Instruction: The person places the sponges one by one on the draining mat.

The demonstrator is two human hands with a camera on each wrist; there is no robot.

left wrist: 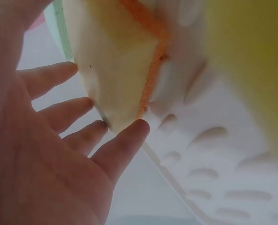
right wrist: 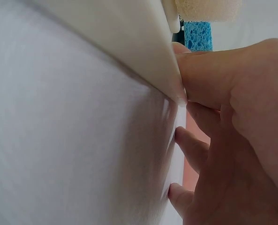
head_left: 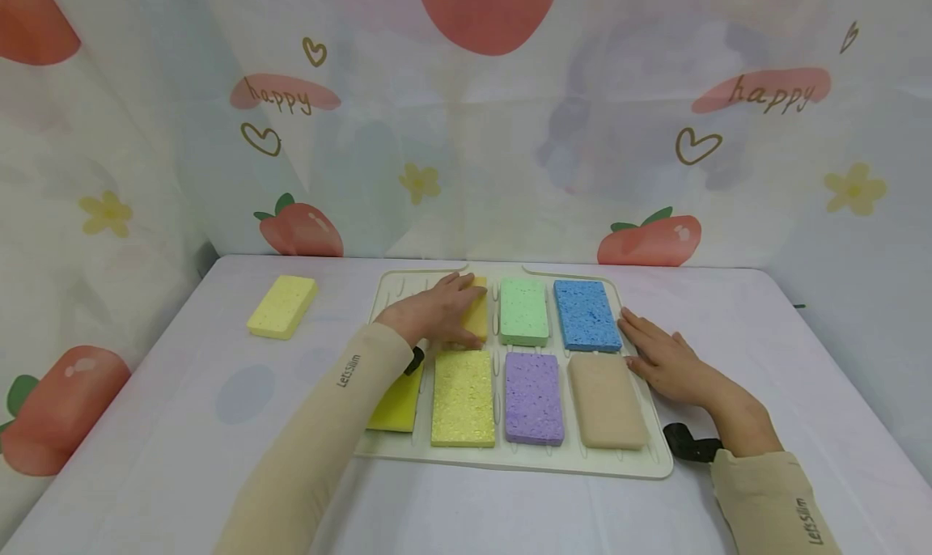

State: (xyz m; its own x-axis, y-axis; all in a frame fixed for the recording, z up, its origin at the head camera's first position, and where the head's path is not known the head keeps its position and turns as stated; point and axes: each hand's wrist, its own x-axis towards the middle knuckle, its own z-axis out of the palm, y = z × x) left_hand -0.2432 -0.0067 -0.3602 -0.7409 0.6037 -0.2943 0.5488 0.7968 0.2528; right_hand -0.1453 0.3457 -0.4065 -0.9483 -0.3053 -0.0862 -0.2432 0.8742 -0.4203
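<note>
An off-white ribbed tray (head_left: 510,458) bears several sponges. My left hand (head_left: 440,308) reaches over an orange-yellow sponge (head_left: 476,311) in its back row, fingers spread across it. In the left wrist view that sponge shows a pale face and an orange edge (left wrist: 150,79), with fingertips right at its border; my left thumb is out of that view. Beside the tray's right side lies my right hand (head_left: 673,365), its thumb against the tray's rim (right wrist: 143,51) in the right wrist view and its other fingers extended on the cloth. A blue sponge (head_left: 586,315) is nearest to it.
A green sponge (head_left: 523,311) shares the back row. In front lie textured yellow (head_left: 463,399), purple (head_left: 534,399) and beige (head_left: 607,401) sponges, plus a flat yellow one (head_left: 393,408) partly hidden by my left forearm. A pale yellow sponge (head_left: 282,307) sits left of the tray on the white cloth.
</note>
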